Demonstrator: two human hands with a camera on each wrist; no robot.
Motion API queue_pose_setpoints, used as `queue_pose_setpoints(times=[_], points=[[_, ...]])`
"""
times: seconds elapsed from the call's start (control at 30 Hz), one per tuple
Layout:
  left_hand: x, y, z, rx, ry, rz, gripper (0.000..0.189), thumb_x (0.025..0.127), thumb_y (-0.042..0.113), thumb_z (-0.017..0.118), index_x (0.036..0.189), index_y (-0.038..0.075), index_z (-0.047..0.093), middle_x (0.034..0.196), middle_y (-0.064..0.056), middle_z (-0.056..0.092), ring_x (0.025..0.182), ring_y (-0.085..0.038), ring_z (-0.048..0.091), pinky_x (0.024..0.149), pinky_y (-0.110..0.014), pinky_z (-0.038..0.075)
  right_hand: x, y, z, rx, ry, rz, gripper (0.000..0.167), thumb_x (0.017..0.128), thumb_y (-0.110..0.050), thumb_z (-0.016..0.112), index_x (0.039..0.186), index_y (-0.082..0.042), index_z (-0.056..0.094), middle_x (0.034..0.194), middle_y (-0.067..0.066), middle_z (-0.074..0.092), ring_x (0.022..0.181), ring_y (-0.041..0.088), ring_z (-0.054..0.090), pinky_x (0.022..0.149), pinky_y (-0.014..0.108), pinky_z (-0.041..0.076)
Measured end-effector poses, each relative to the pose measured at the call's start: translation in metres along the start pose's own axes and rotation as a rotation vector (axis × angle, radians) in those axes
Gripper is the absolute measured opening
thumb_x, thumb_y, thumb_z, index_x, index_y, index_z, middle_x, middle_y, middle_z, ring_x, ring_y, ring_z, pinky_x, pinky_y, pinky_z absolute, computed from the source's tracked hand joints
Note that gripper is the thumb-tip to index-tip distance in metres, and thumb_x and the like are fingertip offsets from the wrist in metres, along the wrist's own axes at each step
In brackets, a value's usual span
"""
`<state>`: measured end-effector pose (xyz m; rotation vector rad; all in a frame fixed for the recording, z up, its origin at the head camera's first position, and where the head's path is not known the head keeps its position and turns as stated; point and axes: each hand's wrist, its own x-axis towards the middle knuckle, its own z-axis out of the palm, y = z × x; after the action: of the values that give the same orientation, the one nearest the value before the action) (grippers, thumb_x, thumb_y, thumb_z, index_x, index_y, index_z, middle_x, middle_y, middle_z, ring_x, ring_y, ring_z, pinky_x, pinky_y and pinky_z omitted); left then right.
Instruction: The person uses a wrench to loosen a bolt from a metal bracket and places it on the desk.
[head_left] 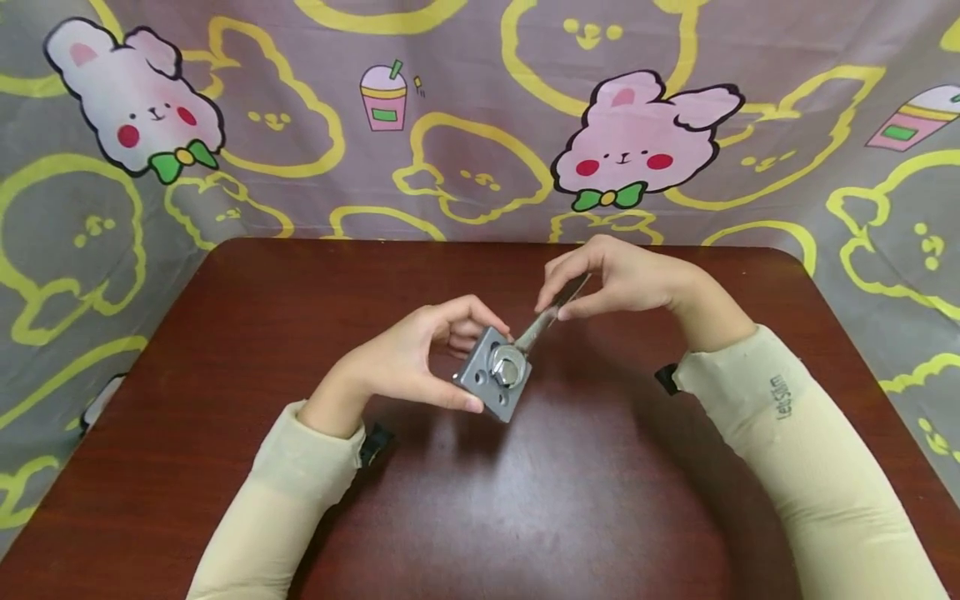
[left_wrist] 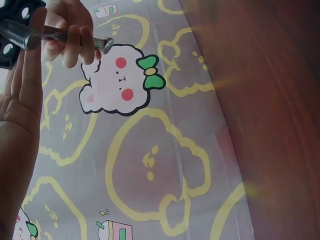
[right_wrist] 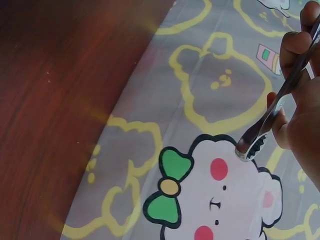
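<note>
- Hands, two: left hand (head_left: 408,354) gripping one square, round-holed grey metal plate (head_left: 487,390) by its edges; right hand (head_left: 626,271) pinching one slim, silvery steel ring wrench (head_left: 534,332)
- Wrench ring around one shiny hexagonal bolt head (head_left: 507,372) on plate
- Plate held above one glossy reddish-brown table (head_left: 600,500)
- Beyond: grey fabric backdrop (head_left: 465,75), two rabbit prints (head_left: 637,133)

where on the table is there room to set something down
The table shows bare wood between the left sleeve and right sleeve, left of the left sleeve, and behind the left hand up to the patterned cloth. It's crowded over the middle: left hand pinching a drilled plate, right hand a wrench.
</note>
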<state>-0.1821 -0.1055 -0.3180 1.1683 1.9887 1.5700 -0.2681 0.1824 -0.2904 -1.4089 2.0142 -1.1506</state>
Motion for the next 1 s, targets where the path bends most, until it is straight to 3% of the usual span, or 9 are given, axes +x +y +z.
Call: queue_pose_setpoints(times=[0.17,0.3,0.43,0.57,0.7,0.83,1.0], points=[[-0.003,-0.001,0.001,-0.012,-0.011,-0.028,0.065,0.070,-0.004,0.085,0.125,-0.002,0.050,0.113,-0.017,0.072,0.101,-0.020,0.071,0.091,-0.038,0.059,-0.001,0.000,0.000,-0.021,0.004,-0.001,0.023,0.084,0.001,0.075,0.105,-0.010,0.077,0.089,0.006,0.071,0.079,0.017,0.059,0.064,0.030,0.054],[-0.005,-0.001,-0.001,0.026,0.047,-0.001,0.067,0.068,-0.003,0.086,0.125,0.000,0.051,0.114,-0.016,0.072,0.102,-0.019,0.071,0.092,-0.037,0.059,-0.010,0.000,-0.005,-0.051,0.089,0.023,0.025,0.084,0.002,0.075,0.105,-0.010,0.077,0.091,0.002,0.071,0.079,0.016,0.058,0.065,0.028,0.056],[-0.006,-0.001,-0.005,0.069,0.155,0.073,0.070,0.066,-0.006,0.088,0.124,0.000,0.050,0.120,-0.016,0.070,0.104,-0.018,0.070,0.091,-0.036,0.059,-0.024,-0.002,-0.005,-0.101,0.245,0.025,0.026,0.082,0.003,0.076,0.105,-0.009,0.077,0.094,-0.001,0.072,0.084,0.015,0.059,0.068,0.024,0.056],[-0.004,-0.005,-0.007,0.091,0.295,0.159,0.071,0.064,-0.011,0.086,0.123,-0.002,0.048,0.127,-0.018,0.066,0.105,-0.018,0.069,0.086,-0.035,0.060,-0.034,-0.004,0.011,-0.126,0.420,0.028,0.027,0.083,0.005,0.074,0.107,-0.009,0.076,0.096,0.000,0.073,0.083,0.014,0.062,0.067,0.019,0.053],[0.000,-0.009,-0.008,0.130,0.437,0.214,0.072,0.064,-0.013,0.085,0.124,-0.003,0.046,0.130,-0.017,0.065,0.107,-0.018,0.069,0.087,-0.034,0.059,-0.037,-0.007,0.035,-0.102,0.581,0.123,0.024,0.088,0.000,0.071,0.110,-0.008,0.074,0.093,-0.002,0.071,0.074,0.013,0.060,0.060,0.021,0.050],[0.004,-0.013,-0.008,0.191,0.550,0.272,0.074,0.063,-0.012,0.087,0.124,-0.004,0.046,0.131,-0.016,0.065,0.112,-0.019,0.067,0.094,-0.035,0.057,-0.036,-0.005,0.056,-0.056,0.689,0.193,0.023,0.089,-0.002,0.071,0.112,-0.005,0.073,0.094,-0.010,0.071,0.074,0.010,0.060,0.061,0.019,0.050],[0.006,-0.017,-0.008,0.237,0.662,0.339,0.075,0.061,-0.014,0.087,0.123,-0.008,0.046,0.130,-0.019,0.065,0.113,-0.018,0.067,0.094,-0.032,0.056,-0.031,-0.003,0.074,0.042,0.773,0.211,0.025,0.088,0.000,0.071,0.113,0.000,0.071,0.093,-0.016,0.071,0.076,0.006,0.063,0.064,0.017,0.051]])
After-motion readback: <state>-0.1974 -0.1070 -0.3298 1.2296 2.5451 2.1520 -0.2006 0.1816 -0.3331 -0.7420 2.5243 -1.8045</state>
